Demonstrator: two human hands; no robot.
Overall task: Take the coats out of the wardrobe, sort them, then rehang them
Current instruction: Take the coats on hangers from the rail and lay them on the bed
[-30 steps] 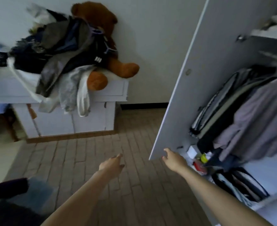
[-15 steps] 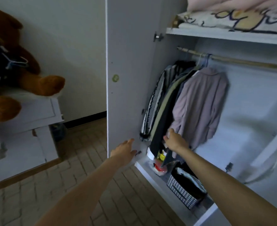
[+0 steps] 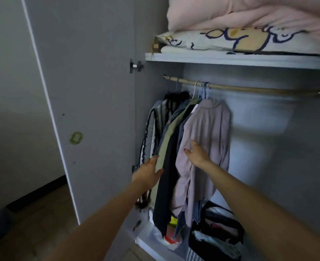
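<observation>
The wardrobe stands open, with several coats bunched at the left end of a wooden rail (image 3: 249, 89). The rightmost is a mauve coat (image 3: 208, 132); beside it hang a dark navy one (image 3: 166, 185), an olive one (image 3: 169, 136) and a striped one (image 3: 149, 136). My right hand (image 3: 197, 154) lies with fingers straight against the front of the mauve coat. My left hand (image 3: 148, 173) reaches in with relaxed fingers and touches the olive coat's edge. Neither hand holds anything.
The open wardrobe door (image 3: 83, 110) stands at my left. Folded pink bedding (image 3: 249, 14) and a patterned pillow (image 3: 230, 41) fill the top shelf. A checked storage basket (image 3: 213, 234) and small items sit on the wardrobe floor. The rail's right half is bare.
My view swung from the dresser and teddy bear to the wardrobe interior. Both hands rose from near the door's bottom edge up to the hanging coats.
</observation>
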